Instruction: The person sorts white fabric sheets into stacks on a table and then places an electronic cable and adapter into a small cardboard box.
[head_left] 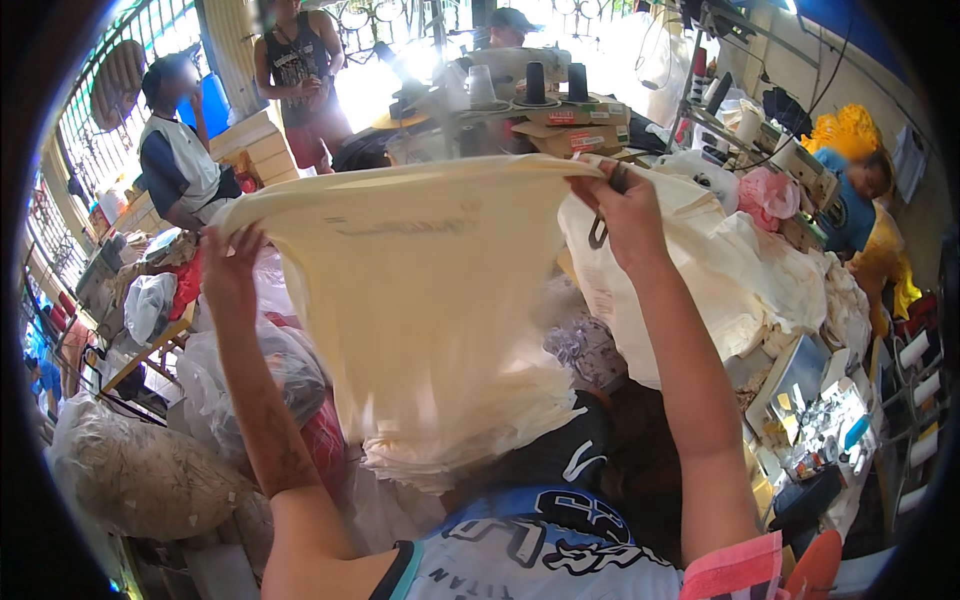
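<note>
A cream fabric piece [430, 270] with faint printed lettering hangs stretched between my raised hands. My left hand [232, 268] is closed on its upper left edge. My right hand [628, 205] pinches the upper right edge. A small dark metal loop [598, 234], like the handle of thread snips, shows under the right fingers; the rest of it is hidden. Below the hanging fabric, a stack of cream cloth [440, 455] rests by my lap. To the right, more cream fabric [710, 260] lies heaped over the worktable, close to my right forearm.
Cones of dark thread [536, 82] and cardboard boxes [575, 130] stand ahead. Stuffed plastic bags [150, 465] fill the left side. Small tools and parts [825, 420] lie at the right. Several people are around, including a standing person [300, 70] and one near yellow cloth [845, 130].
</note>
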